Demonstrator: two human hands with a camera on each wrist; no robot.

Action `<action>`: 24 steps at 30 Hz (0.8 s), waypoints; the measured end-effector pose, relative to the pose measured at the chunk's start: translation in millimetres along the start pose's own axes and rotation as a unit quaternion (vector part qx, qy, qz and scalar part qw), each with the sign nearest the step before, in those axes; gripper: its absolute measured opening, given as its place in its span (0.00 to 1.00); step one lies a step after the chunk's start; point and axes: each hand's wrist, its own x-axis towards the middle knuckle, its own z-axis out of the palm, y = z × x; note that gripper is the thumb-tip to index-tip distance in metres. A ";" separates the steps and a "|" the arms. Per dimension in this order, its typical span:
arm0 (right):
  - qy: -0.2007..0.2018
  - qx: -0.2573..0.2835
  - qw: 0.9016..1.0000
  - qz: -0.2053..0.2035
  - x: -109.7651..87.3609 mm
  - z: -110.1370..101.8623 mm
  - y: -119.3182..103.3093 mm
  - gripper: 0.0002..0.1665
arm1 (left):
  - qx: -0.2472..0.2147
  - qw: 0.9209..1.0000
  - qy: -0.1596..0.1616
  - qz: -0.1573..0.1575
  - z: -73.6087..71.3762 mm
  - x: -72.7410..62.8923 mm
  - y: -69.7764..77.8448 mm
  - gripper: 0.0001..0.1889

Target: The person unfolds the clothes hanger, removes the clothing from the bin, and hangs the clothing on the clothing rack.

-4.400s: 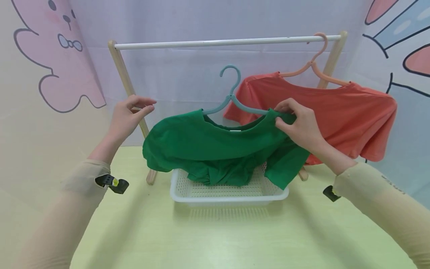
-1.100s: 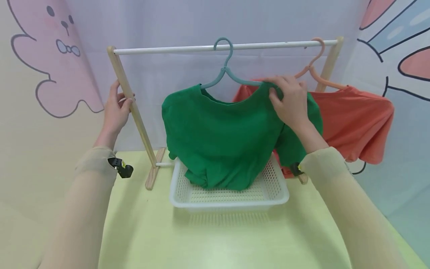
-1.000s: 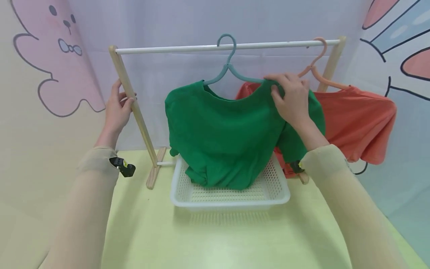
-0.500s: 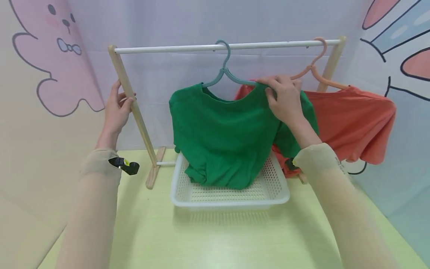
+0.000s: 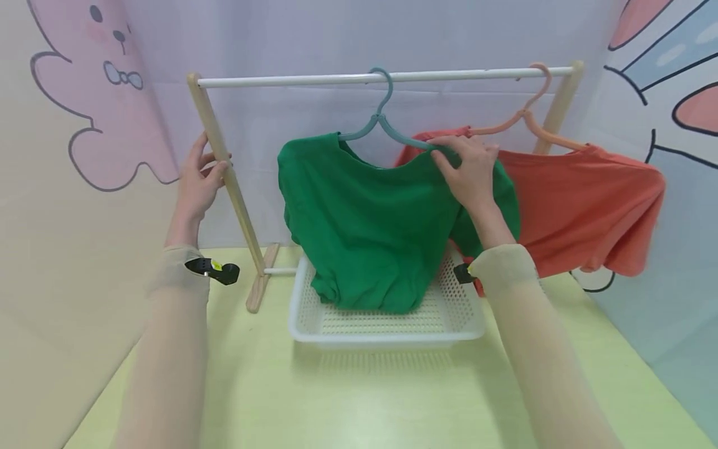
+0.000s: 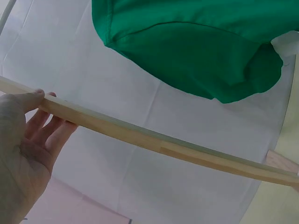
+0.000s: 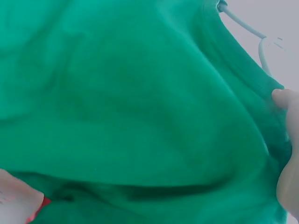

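My left hand (image 5: pixel 197 181) holds the rack's left wooden post (image 5: pixel 240 212), thumb on one side and fingers behind it. In the left wrist view, the thumb and fingers lie around the same post (image 6: pixel 140 136). A green T-shirt (image 5: pixel 370 224) hangs on a blue-green hanger (image 5: pixel 378 118), whose hook curls over the white rail (image 5: pixel 314 79). With my right hand (image 5: pixel 470 168) I pinch the shirt's right shoulder beside the neckline, at the end of the hanger's arm. The right wrist view shows my thumb pressed on the green cloth (image 7: pixel 140 116).
An orange-red T-shirt (image 5: pixel 583 206) on an orange hanger (image 5: pixel 525 113) hangs at the rail's right end, partly behind the green one. Below stands a white perforated basket (image 5: pixel 387 339) on the pale yellow table (image 5: pixel 359 405); the green shirt's bottom overlaps it. Printed curtains surround the table.
The green shirt and hanger have risen from below the rail, and the hook has come over it. My left hand went from mid-air to the post. Lately my right hand shifted left and slightly down.
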 end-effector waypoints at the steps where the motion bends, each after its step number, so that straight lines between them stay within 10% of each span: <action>1: -0.002 0.001 1.000 0.007 0.5 0.5 -1.0 0.14 | -0.003 1.000 -0.004 0.001 -1.5 0.5 0.4 0.34; 24: -0.034 0.008 0.997 0.068 -3.2 13.0 -8.5 0.16 | 0.054 0.997 0.058 -0.018 8.2 8.2 1.3 0.34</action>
